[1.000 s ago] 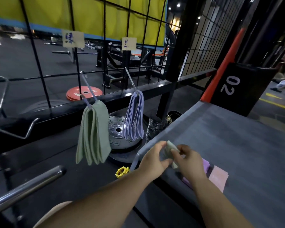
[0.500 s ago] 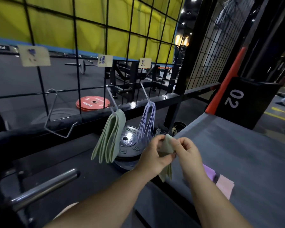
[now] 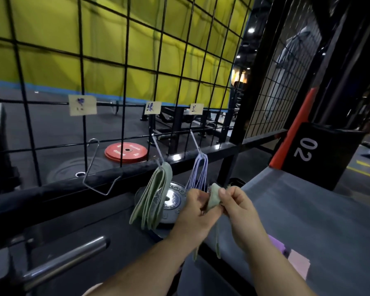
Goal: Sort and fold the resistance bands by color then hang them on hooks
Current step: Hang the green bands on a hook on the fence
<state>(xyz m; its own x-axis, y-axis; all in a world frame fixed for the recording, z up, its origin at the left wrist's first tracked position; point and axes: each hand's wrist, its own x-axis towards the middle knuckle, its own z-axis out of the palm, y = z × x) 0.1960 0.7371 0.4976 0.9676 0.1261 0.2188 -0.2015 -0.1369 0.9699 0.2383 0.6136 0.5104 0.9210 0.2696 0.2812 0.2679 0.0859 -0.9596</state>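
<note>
Item, green band: we now hold it up off the tabletop left edge, where it sat a second ago. Left hand and right hand both pinch its fold, tails dangling, just beside the hung green bunch (its likely hook). Hanging comes next, we judge.

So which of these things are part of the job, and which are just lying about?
Job: held green band, hung green bands, hung lilac bands, empty hook, purple band, pink band.
Lying about: red plate, silver plate, bar.
</note>
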